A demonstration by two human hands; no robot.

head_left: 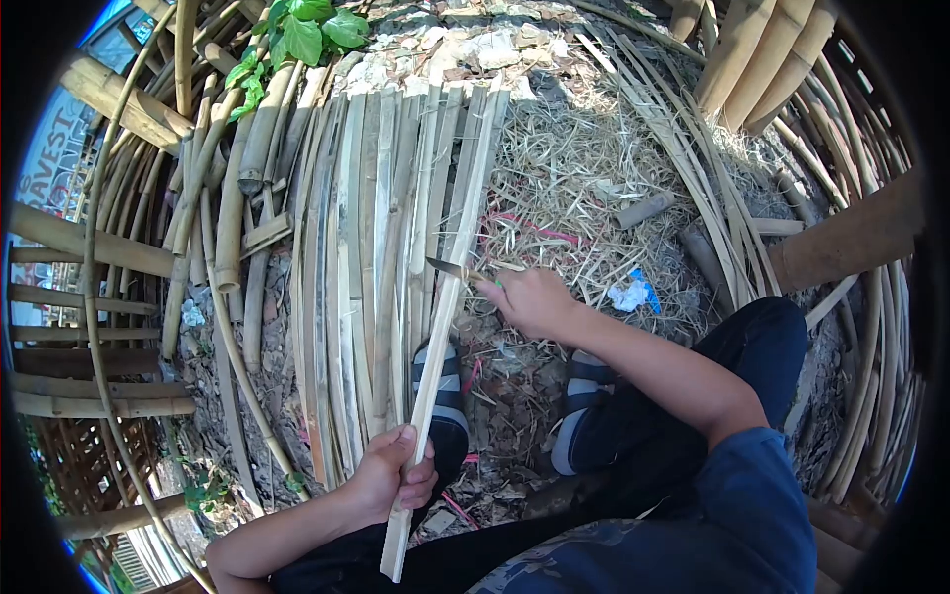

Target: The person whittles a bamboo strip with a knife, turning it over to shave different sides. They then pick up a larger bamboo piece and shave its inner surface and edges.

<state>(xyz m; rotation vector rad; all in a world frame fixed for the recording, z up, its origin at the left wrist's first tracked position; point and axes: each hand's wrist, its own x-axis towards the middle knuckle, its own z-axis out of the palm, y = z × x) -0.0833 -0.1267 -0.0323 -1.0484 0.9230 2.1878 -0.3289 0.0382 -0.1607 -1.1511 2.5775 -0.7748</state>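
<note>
My left hand [389, 475] is wrapped round the lower part of a long split bamboo strip [445, 307], whose near end sticks out below the fist. The strip slants up and away over other strips. My right hand [529, 302] is closed on the handle of a knife [450, 267]. The blade points left and lies across the strip, around its middle. Beside and under the held strip, several split bamboo strips [381, 228] lie side by side on the ground, to the left of my right hand.
Thin shavings [564, 188] cover the ground at the upper middle, with a blue and white scrap [633, 292]. Whole bamboo poles [237, 188] lie at the left, near a green plant [307, 35]. Thick poles [851, 233] stand or lean at the right. My sandalled feet [584, 406] are below.
</note>
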